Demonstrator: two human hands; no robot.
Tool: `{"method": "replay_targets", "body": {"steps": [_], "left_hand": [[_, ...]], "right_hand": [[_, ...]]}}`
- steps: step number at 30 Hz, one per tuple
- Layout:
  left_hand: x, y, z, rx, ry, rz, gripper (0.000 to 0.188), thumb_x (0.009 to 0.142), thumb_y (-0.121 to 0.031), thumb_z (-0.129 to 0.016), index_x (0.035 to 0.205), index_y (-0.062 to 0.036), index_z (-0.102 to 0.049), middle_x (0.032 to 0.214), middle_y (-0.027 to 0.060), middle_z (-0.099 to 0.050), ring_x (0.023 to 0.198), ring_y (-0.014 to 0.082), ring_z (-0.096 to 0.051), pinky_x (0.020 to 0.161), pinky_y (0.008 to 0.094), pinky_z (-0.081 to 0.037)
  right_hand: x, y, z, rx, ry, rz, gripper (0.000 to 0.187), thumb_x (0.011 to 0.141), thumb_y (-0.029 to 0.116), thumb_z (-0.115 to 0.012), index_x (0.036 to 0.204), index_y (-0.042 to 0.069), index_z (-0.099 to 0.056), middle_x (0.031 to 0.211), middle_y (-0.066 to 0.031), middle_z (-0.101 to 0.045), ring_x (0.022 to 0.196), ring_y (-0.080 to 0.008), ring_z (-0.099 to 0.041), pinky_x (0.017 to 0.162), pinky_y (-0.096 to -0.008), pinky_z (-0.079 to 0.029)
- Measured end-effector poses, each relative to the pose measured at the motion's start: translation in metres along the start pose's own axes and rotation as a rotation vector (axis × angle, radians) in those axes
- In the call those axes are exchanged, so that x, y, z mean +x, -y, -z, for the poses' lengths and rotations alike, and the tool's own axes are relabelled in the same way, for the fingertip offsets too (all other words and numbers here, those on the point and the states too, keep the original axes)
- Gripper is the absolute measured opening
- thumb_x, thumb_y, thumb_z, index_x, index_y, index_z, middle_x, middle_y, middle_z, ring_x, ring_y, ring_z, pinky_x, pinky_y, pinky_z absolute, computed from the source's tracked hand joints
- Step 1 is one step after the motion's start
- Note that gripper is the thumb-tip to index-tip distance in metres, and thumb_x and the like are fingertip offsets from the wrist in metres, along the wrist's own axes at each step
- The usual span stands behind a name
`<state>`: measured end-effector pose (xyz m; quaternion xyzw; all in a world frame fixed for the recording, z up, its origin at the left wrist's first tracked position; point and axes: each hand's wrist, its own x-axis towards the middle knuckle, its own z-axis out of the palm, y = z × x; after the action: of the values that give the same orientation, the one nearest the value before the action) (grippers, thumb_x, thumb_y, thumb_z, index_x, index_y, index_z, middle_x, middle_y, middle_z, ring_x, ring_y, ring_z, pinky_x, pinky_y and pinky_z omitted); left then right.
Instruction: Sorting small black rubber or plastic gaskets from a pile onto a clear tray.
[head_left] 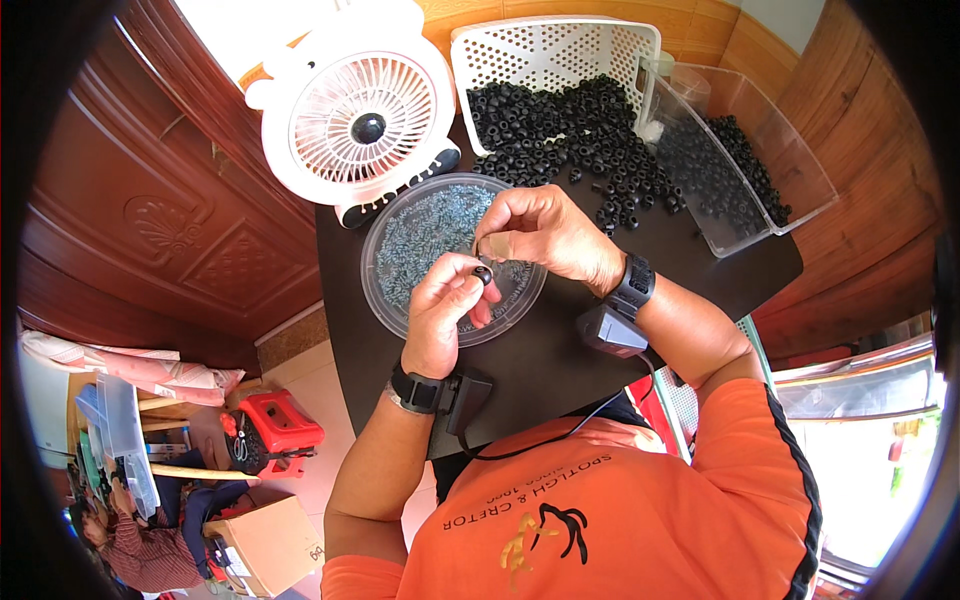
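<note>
Between the thumb and fingers of my left hand (440, 312) is a small round black part (482, 274), rounded and glossy on the side that shows. Just above it, the fingers of my right hand (548, 238) are pinched together, nearly touching the left fingertips. What they hold, if anything, is too small to make out. A tan strip is wrapped around one right digit. Both hands are over a round clear tub (372, 290), which holds many tiny blue-grey pieces (425, 225).
A white perforated basket (555, 45) tips black parts (545, 130) onto the dark table (600, 385). Beside it stands a clear bin (745, 190) with more. A white fan (365, 120) is behind the tub. Cabled black boxes (612, 330) hang by my wrists. A person (150, 550) sits at lower left.
</note>
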<state>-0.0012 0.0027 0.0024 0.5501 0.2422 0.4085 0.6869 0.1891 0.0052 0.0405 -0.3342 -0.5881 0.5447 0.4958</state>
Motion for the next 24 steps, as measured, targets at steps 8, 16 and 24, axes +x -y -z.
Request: {"method": "replay_targets", "body": {"steps": [8, 16, 24], "left_hand": [[0.0004, 0.0022, 0.0007, 0.040, -0.038, -0.010, 0.022, 0.090, -0.024, -0.054, 0.097, -0.0036, -0.055, 0.080, 0.0091, -0.061, 0.061, 0.0118, -0.054, 0.055, 0.0227, -0.042], [-0.0003, 0.0010, 0.0010, 0.047, -0.069, 0.021, 0.020, 0.090, -0.020, -0.055, 0.098, -0.0023, -0.055, 0.079, 0.0063, -0.062, 0.062, 0.0095, -0.052, 0.058, 0.0225, -0.041], [0.0000, 0.0037, 0.0020, 0.085, -0.096, 0.016, 0.021, 0.090, -0.024, -0.054, 0.097, -0.0036, -0.054, 0.080, 0.0066, -0.062, 0.062, 0.0099, -0.052, 0.056, 0.0221, -0.041]], "right_hand": [[-0.0033, 0.0026, -0.0037, -0.119, 0.012, 0.032, 0.003, 0.081, 0.002, -0.067, 0.082, 0.001, -0.064, 0.076, 0.0005, -0.064, 0.072, -0.0048, -0.055, 0.067, -0.0229, -0.047], [-0.0047, 0.0047, -0.0046, -0.267, 0.039, 0.037, 0.003, 0.082, 0.002, -0.066, 0.084, 0.002, -0.065, 0.078, 0.0006, -0.063, 0.075, -0.0063, -0.057, 0.070, -0.0231, -0.047], [-0.0043, 0.0003, -0.0088, -0.221, -0.019, 0.068, 0.004, 0.081, 0.004, -0.067, 0.080, 0.002, -0.063, 0.073, 0.0007, -0.064, 0.071, -0.0044, -0.056, 0.065, -0.0222, -0.047]]}}
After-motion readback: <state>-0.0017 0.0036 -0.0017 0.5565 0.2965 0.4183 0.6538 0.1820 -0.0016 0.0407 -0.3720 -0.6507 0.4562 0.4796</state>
